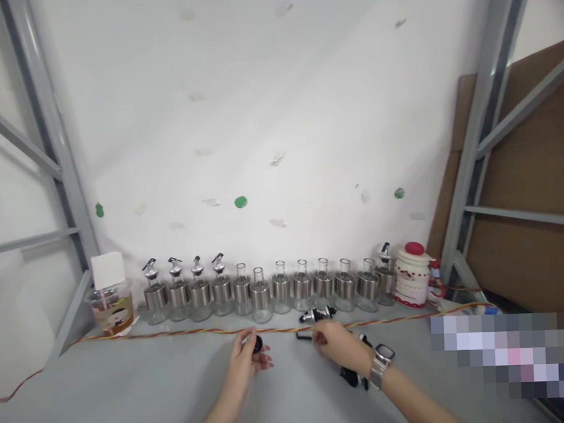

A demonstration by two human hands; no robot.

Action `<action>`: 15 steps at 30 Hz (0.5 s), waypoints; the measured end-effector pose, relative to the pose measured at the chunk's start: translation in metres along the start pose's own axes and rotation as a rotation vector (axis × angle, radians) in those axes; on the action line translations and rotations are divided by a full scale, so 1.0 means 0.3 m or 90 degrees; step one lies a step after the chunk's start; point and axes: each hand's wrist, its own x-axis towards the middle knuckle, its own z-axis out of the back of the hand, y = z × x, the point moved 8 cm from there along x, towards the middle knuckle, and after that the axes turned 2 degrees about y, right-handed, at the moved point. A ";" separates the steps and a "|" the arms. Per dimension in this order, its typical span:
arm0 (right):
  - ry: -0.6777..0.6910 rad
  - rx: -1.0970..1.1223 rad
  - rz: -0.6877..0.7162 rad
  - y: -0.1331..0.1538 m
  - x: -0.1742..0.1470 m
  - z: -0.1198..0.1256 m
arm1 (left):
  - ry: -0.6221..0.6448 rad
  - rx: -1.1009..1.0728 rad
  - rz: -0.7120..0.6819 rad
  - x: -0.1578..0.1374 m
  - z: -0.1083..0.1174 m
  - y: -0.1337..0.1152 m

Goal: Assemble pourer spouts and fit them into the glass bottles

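My left hand (248, 353) is closed around a small round black part (257, 344), partly hidden by the fingers. To its right, the fingers of my right hand (330, 343) are pinched at the end of a thin black bent piece (304, 336). Just beyond that hand lies a silver and black pourer top (317, 314) on its side. More black and silver pourer parts (350, 374) lie under and beside my right wrist, partly covered. Behind both hands stands a row of glass bottles with metal sleeves; an open-necked bottle (260, 294) sits slightly forward of the others.
Several bottles at the left, such as this bottle (200, 297), and one bottle (386, 285) at the right carry pourer tops. A twisted red-yellow wire (184, 331) crosses the grey table (144, 383). A plastic cup (112, 313) and a white jar (411, 278) flank the row.
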 end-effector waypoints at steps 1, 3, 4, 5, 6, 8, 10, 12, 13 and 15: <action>0.003 0.018 0.005 0.004 -0.004 -0.001 | 0.000 0.001 0.001 0.001 -0.001 0.001; -0.006 0.041 0.014 0.010 -0.008 0.009 | -0.002 0.002 0.003 0.004 0.000 0.005; -0.018 0.047 0.016 0.011 -0.009 0.018 | -0.002 0.003 0.004 0.005 0.001 0.006; -0.032 0.048 0.015 0.009 -0.009 0.029 | -0.002 0.003 0.003 0.006 0.002 0.006; -0.045 0.045 0.011 0.005 -0.009 0.041 | -0.001 0.003 0.002 0.006 0.004 0.007; -0.064 0.027 -0.006 -0.010 -0.010 0.059 | 0.003 0.003 0.000 0.004 0.005 0.008; -0.071 -0.007 -0.032 -0.027 -0.016 0.066 | 0.007 0.004 0.000 0.003 0.006 0.009; -0.071 -0.056 -0.054 -0.038 -0.025 0.064 | 0.010 0.006 0.001 0.002 0.004 0.011; -0.066 -0.082 -0.059 -0.040 -0.029 0.058 | 0.011 0.008 0.002 0.002 0.003 0.011; -0.048 -0.126 -0.050 -0.037 -0.036 0.040 | 0.013 0.011 0.005 0.004 0.000 0.013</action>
